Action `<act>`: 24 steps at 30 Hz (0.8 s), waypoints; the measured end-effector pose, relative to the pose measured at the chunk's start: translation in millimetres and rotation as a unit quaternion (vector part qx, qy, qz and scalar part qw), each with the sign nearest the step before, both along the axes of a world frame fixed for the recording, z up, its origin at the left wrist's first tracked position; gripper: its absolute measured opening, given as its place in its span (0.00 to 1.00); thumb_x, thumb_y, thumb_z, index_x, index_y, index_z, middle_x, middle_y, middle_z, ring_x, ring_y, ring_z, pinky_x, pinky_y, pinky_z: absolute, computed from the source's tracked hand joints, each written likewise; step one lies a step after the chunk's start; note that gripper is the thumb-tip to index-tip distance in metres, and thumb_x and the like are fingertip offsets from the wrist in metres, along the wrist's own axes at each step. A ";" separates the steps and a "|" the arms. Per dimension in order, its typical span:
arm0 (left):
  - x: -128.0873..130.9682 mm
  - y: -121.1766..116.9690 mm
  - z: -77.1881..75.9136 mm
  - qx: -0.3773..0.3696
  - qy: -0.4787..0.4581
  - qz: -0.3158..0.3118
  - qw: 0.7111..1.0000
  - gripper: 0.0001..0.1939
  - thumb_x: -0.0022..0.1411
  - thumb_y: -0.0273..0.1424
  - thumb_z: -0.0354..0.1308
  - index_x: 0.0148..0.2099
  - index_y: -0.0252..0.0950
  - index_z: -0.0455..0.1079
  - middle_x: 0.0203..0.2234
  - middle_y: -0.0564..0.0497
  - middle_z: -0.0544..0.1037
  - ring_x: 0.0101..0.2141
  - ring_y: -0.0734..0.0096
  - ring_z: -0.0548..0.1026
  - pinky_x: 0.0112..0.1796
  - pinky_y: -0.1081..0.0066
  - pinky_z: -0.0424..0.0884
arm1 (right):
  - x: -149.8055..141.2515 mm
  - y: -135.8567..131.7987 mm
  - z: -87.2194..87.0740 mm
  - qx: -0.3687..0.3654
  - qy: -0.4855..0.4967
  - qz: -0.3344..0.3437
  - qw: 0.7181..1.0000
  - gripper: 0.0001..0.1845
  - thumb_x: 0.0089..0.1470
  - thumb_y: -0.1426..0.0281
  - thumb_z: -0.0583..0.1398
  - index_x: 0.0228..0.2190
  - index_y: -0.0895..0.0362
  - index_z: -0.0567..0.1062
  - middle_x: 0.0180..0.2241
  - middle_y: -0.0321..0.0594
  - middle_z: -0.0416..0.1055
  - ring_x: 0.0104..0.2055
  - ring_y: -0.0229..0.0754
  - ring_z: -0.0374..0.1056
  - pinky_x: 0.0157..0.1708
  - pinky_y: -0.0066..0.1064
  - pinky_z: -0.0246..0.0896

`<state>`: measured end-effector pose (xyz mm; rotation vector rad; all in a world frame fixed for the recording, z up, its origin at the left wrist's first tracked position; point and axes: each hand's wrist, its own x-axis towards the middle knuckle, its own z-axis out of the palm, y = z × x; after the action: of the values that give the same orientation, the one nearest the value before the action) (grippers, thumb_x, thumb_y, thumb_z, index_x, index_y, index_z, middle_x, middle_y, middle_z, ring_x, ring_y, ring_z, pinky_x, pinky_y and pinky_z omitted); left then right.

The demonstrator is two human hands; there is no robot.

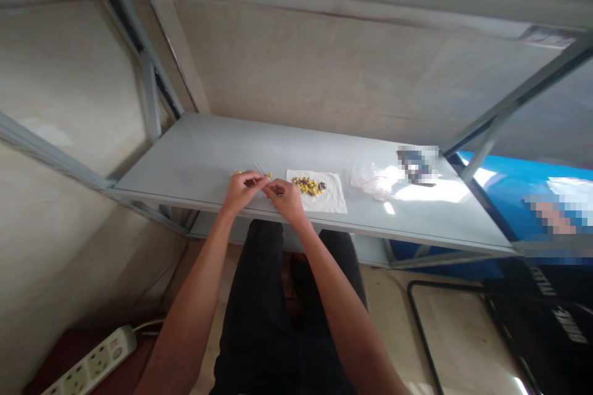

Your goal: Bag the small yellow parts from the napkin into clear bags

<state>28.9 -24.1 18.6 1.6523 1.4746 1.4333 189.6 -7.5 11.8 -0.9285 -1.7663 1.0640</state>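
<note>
My left hand (241, 192) and my right hand (286, 199) meet over the front of the grey shelf, fingertips pinched close together. What lies between the fingers is too small to make out. A narrow pale strip (259, 167) shows just beyond my left fingers; whether it is held or lies on the shelf, I cannot tell. Small yellow pieces (269, 175) peek out behind the hands. Right beside my right hand, a white cloth (332, 200) lies flat, bearing a pile of yellow and dark brown bead-like pieces (307, 186).
Clear crumpled plastic bags (370, 180) lie right of the cloth, near a blurred-out item (417, 165). Metal posts frame the grey shelf (208, 142), with another shelf overhead. A power strip (95, 361) sits low at left. At right are a blue surface (491, 182) and another person's blurred arm (551, 213).
</note>
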 end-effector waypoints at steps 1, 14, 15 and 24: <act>0.3 -0.1 0.3 0.000 0.003 0.001 1.000 0.15 0.60 0.45 0.64 0.31 0.38 0.81 0.25 0.51 0.81 0.28 0.65 0.76 0.32 0.68 0.70 | 0.3 0.0 0.2 -0.001 -0.002 -0.001 1.000 0.16 0.58 0.57 0.62 0.27 0.56 0.76 0.21 0.36 0.72 0.22 0.37 0.66 0.26 0.27 0.58; 5.3 1.1 0.0 0.008 0.015 0.015 1.000 0.16 0.63 0.45 0.62 0.34 0.37 0.77 0.28 0.50 0.81 0.30 0.65 0.77 0.33 0.71 0.70 | 2.0 1.8 -0.2 0.079 -0.045 -0.040 0.995 0.13 0.63 0.67 0.55 0.28 0.55 0.75 0.25 0.35 0.73 0.26 0.37 0.66 0.32 0.26 0.56; 6.2 1.9 0.3 0.010 0.026 0.008 1.000 0.16 0.63 0.45 0.61 0.34 0.38 0.77 0.27 0.50 0.80 0.30 0.66 0.76 0.32 0.71 0.70 | 2.0 2.2 -0.8 0.082 -0.047 -0.046 0.994 0.13 0.63 0.67 0.55 0.28 0.55 0.75 0.25 0.35 0.73 0.27 0.37 0.65 0.32 0.26 0.56; 9.6 4.9 1.0 0.004 0.126 -0.040 0.991 0.14 0.67 0.40 0.54 0.30 0.40 0.70 0.22 0.54 0.74 0.25 0.68 0.71 0.30 0.71 0.65 | 1.7 2.0 0.7 0.073 -0.074 -0.091 0.990 0.11 0.60 0.72 0.54 0.26 0.54 0.71 0.23 0.33 0.69 0.26 0.37 0.63 0.31 0.26 0.54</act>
<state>38.6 -19.2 19.5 1.9336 1.5154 1.2235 191.3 -5.5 12.5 -1.0780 -1.8133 0.7564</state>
